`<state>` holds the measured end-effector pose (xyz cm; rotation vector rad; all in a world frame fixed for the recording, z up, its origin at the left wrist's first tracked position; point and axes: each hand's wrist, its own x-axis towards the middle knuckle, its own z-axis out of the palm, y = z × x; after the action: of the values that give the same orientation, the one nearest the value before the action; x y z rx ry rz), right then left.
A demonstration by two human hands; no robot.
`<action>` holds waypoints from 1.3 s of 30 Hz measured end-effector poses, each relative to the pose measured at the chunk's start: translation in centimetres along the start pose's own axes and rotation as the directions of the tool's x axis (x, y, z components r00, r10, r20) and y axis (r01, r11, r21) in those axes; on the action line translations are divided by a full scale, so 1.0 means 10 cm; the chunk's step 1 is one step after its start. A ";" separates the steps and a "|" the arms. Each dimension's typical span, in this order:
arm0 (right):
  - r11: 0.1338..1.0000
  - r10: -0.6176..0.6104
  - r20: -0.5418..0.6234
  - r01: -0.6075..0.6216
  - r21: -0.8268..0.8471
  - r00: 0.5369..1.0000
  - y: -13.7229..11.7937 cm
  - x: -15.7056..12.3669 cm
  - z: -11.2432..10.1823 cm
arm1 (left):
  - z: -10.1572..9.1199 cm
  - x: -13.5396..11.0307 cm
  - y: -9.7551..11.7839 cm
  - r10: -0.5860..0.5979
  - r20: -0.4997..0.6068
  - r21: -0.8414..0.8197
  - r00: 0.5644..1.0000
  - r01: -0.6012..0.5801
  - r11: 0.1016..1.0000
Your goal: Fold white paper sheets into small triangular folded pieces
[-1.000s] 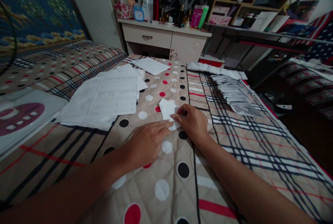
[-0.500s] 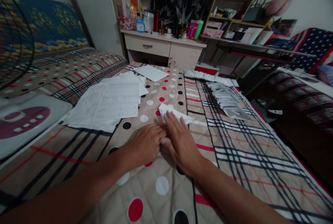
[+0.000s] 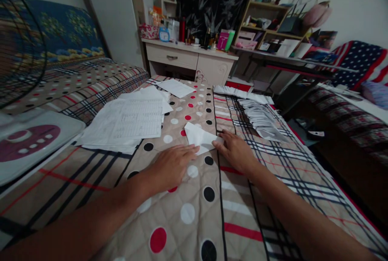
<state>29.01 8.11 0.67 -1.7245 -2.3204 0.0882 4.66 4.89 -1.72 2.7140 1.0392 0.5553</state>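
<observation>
One folded paper (image 3: 200, 136), corners hidden by left hand (image 3: 172, 166) and right hand (image 3: 238, 151), any grip by fingers (image 3: 187, 150) unclear.

The person I am watching extends the left forearm (image 3: 112, 208) forward and inward, with the left hand (image 3: 171, 166) palm down and its fingers (image 3: 188, 152) held close together, directed toward the right hand (image 3: 236, 151). The right forearm (image 3: 291, 200) converges from the opposite side, wrist (image 3: 253, 168) nearly straight, thumb (image 3: 219, 146) apart from the bent fingers. A short gap separates both hands; whether the right fingertips pinch is hard to confirm in this dim light.
</observation>
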 end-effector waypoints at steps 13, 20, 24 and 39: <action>0.797 0.229 0.261 -0.334 0.503 0.938 0.11 0.20 0.00 | 0.01 0.06 -0.03 0.000 -0.147 -0.009 0.989 -0.002 1.000; 0.453 0.291 0.510 -0.586 0.672 0.810 -0.22 -0.18 -0.05 | -0.01 0.12 0.15 -0.060 -0.093 0.155 0.994 0.074 0.985; 0.687 0.201 0.517 -0.496 0.531 0.832 -0.36 -0.41 -0.18 | 0.03 0.13 0.23 -0.046 0.015 0.198 0.999 0.042 0.979; 0.924 -0.330 0.219 0.266 0.276 0.918 -0.26 -0.20 -0.01 | 0.04 0.09 0.19 -0.009 0.026 0.154 1.000 0.005 0.988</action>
<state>27.15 5.38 0.99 -1.2879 -2.6049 0.5489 6.63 4.05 -1.29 2.8407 1.1291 0.4538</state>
